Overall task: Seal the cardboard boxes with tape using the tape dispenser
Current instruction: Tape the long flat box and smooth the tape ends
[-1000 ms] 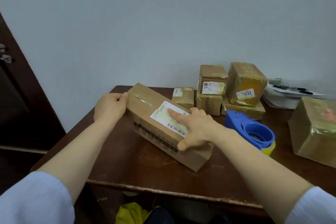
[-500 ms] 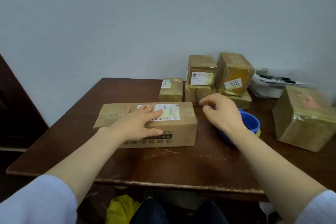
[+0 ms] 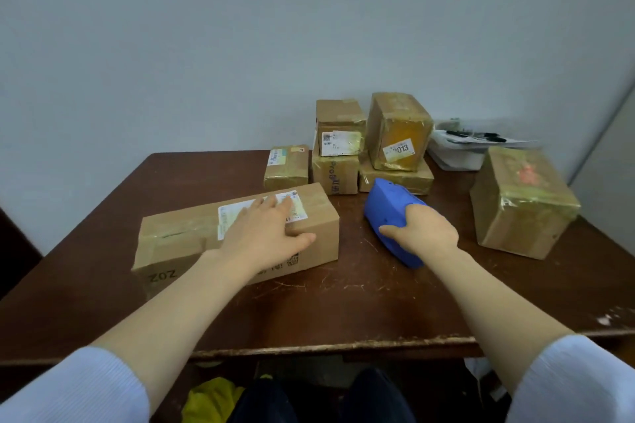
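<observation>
pressing flat left hand [image 3: 264, 237] on long box [image 3: 192, 233], right hand [image 3: 421, 233] gripping blue dispenser [image 3: 388, 213]

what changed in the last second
The right hand left the box, reached right and now grips the dispenser. The box was turned from slanting to lying across the table, and the left hand shifted from its far end to press flat on its top. The other boxes stayed put.
</observation>
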A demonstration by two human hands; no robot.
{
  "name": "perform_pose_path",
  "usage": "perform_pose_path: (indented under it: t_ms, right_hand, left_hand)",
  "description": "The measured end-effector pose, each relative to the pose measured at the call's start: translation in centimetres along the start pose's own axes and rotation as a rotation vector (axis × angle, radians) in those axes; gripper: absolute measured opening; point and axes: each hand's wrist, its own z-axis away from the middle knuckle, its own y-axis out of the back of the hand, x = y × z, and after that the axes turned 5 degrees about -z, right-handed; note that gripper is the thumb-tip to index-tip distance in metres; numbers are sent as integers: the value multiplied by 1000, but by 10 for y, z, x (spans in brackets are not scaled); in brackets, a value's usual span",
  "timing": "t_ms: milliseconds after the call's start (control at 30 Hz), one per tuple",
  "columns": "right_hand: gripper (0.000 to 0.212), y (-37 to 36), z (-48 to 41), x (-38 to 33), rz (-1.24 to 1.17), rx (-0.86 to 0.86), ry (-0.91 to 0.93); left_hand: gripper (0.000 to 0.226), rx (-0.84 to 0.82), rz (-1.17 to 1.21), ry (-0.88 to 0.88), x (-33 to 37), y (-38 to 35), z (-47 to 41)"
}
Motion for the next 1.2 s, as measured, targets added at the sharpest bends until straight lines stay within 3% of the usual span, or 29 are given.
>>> perform_pose_path:
  t_ms: [133,233,300,433,567,633,700,767,867,900,1067,1200]
  right_hand:
    - [47,12,4,16,-404,77,53]
    - [24,28,20,25,-1048,-100,146]
    - [39,35,28,31,-1219,-232,250]
    - [74,39,29,34,-1275,-317,361]
    - [63,41,28,30,-1264,-343,415]
    - [69,41,29,28,-1255,-340,430]
    - [57,41,29,26,-1244,-335,417]
    - [40,40,30,23,-1265,-330,395]
    - [38,39,32,18,-1263,-333,373]
    - [40,39,33,16,-1250,-335,370]
    - [40,41,40,5,-1241,-352,316]
    - [40,47,49,-9,-1243,-301,255]
  left_hand:
    - [50,215,538,68,21,19,-7]
    - [19,234,949,136,37,39,-21]
    - [11,191,1112,152,45,49,-32]
    - [31,89,1340,97,59,56,-39]
    - [39,35,1449,38,61,63,-33]
    - [63,-64,1466,20,55,66,-35]
    - [80,-144,1461,17,49,69,-36]
    - [66,-143,1426,43,46,69,-36]
    - [18,-91,1402,97,44,68,-35]
    - [12,-79,1402,119,44,67,-35]
    - [3,-34,1387,201,33,63,-46]
    - [10,-6,1278,186,23,61,-59]
